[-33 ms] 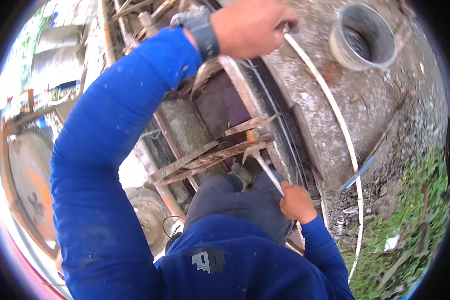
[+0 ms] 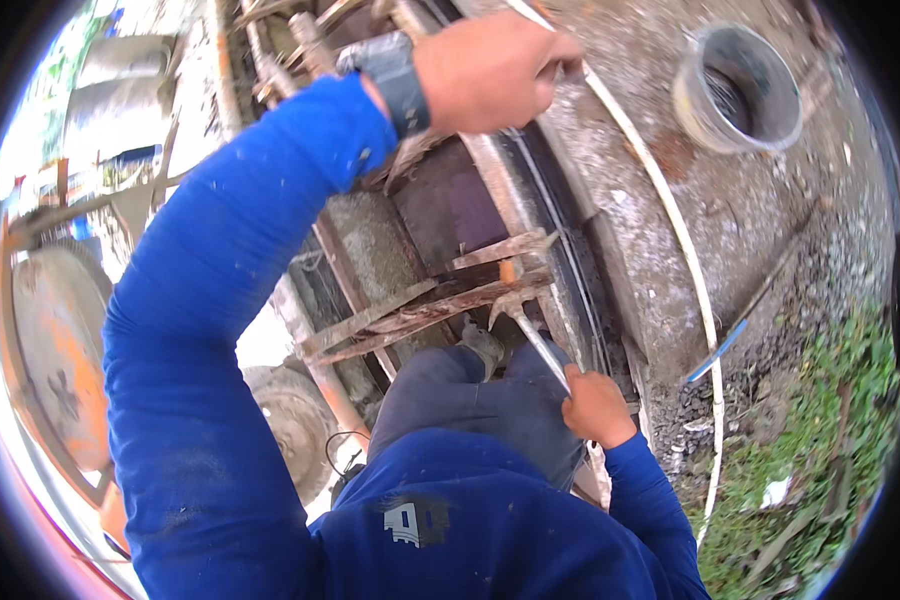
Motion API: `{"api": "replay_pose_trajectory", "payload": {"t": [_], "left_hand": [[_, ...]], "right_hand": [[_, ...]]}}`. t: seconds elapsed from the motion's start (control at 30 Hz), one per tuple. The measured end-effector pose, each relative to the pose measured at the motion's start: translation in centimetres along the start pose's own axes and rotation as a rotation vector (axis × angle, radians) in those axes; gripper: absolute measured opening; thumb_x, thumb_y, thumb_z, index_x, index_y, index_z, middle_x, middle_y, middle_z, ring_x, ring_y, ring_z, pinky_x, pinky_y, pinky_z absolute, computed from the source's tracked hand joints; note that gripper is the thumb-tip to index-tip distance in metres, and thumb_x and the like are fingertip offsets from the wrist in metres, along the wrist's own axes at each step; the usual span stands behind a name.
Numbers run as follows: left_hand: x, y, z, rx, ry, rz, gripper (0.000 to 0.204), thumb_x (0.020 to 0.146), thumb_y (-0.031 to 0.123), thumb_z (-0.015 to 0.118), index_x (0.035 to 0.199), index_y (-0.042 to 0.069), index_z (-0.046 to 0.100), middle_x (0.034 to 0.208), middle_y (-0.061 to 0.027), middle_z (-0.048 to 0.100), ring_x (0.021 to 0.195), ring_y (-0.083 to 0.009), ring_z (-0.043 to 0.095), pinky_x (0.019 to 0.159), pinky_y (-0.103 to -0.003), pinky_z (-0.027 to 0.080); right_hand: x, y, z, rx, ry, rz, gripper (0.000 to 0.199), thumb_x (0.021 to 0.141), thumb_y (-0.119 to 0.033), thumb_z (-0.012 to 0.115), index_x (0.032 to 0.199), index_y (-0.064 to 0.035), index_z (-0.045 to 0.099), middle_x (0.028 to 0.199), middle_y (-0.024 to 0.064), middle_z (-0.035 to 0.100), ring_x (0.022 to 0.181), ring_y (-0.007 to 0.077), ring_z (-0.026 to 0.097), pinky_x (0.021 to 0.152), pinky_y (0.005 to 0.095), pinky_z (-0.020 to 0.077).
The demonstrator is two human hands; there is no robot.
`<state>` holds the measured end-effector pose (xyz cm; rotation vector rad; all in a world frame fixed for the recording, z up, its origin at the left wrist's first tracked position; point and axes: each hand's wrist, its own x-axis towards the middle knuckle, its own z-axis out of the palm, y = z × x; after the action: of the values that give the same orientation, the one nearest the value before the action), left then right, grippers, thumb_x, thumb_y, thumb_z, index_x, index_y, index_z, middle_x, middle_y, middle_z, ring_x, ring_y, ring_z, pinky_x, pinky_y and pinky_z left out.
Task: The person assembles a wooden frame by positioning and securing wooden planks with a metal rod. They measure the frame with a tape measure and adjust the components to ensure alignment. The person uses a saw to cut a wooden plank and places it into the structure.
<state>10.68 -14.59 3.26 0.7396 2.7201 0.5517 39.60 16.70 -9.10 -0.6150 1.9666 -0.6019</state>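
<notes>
My left hand (image 2: 495, 75) is raised at the top of the picture, over the wooden form, with a dark watch (image 2: 395, 85) on its wrist. Its fingers are closed in a pinch, and what they hold, if anything, is too blurred to make out. My right hand (image 2: 598, 408) grips a claw hammer (image 2: 538, 338) low in front of my right thigh. The hammer's head rests at a rough wooden crosspiece (image 2: 430, 312), close to a small orange patch. My feet stand below, partly hidden by that wood.
Long boards (image 2: 560, 240) run beside a dark gap to my right. A pale hose (image 2: 670, 195) curves over the muddy ground past a bucket (image 2: 740, 90) and a stick with a blue end (image 2: 718, 350). Grass (image 2: 820, 470) grows at lower right; orange-marked machinery (image 2: 65, 360) stands left.
My left hand has shifted slightly left and down, away from the hose. The view has tilted a little, while my right hand keeps the hammer in about the same place.
</notes>
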Motion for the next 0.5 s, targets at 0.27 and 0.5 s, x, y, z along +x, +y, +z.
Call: {"api": "replay_pose_trajectory", "payload": {"t": [0.27, 0.5], "left_hand": [[-29.0, -2.2, -2.8, -0.402, 0.33, -0.388, 0.011, 0.087, 0.007, 0.062, 0.097, 0.002, 0.062, 0.08, -0.0103, 0.062, 0.076, -0.0219, 0.062, 0.073, -0.038, 0.051], [-49.4, 2.7, 1.8, -0.609, 0.68, -0.549, 0.012, 0.084, 0.003, 0.059, 0.095, 0.002, 0.064, 0.084, -0.0116, 0.069, 0.081, -0.0191, 0.067, 0.076, -0.036, 0.054]], "right_hand": [[3.5, -8.8, 1.1, -0.384, -0.178, -0.217, 0.023, 0.079, -0.01, 0.063, 0.096, 0.0024, 0.056, 0.078, 0.0262, 0.069, 0.081, 0.046, 0.07, 0.077, 0.0554, 0.0539], [7.8, -20.9, 6.5, -0.676, -0.412, -0.383, 0.029, 0.079, -0.015, 0.066, 0.101, 0.002, 0.056, 0.083, 0.0265, 0.069, 0.087, 0.0471, 0.069, 0.08, 0.0564, 0.0529]]}}
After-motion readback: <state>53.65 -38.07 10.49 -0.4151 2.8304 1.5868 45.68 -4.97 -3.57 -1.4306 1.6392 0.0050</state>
